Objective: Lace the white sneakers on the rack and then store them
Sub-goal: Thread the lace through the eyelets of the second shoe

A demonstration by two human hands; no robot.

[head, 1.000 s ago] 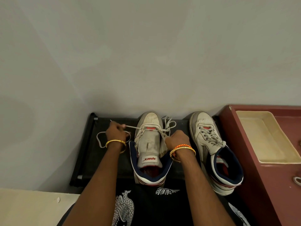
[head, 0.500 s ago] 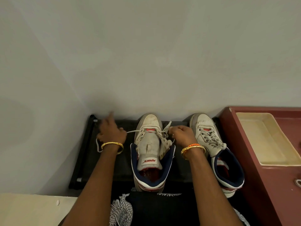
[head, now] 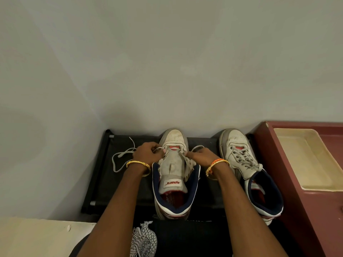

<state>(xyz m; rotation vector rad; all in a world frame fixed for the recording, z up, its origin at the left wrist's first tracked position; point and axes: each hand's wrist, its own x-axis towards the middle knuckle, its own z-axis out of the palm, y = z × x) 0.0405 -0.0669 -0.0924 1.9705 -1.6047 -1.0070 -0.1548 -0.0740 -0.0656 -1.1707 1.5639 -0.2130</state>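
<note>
Left hand curled at the low eyelets of the near sneaker, fingers pinching the lace; a loose run of lace trails left over the rack. Right hand curled against the other side of the same shoe, seemingly gripping the other lace end, fingertips mostly hidden. Second sneaker sits to the right on the same rack, laces threaded, apart from the hands.

Risks, as judged:
- uneven pull leaves one lace end short
- slack loop on the rack could snag the frame or a bangle
- tugging may slide the shoe, heel overhanging the front edge, off the rack

Surface: black fabric rack top with dark frame, set against a plain grey wall. Maroon cabinet at right carries a cream tray. Pale floor at lower left
</note>
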